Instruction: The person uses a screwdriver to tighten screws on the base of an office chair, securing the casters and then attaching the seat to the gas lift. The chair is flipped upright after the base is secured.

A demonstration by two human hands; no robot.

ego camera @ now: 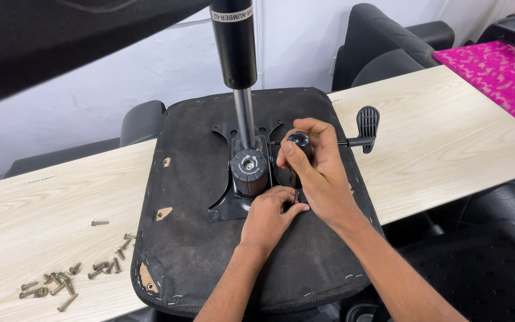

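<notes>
The seat cushion is lying upside down on the pale wooden surface, so its black metal plate faces up. The right hand is closing its grip around an upright screwdriver, while the left hand is pinching near its tip, seemingly steadying it. Loose screws are lying within reach.
</notes>
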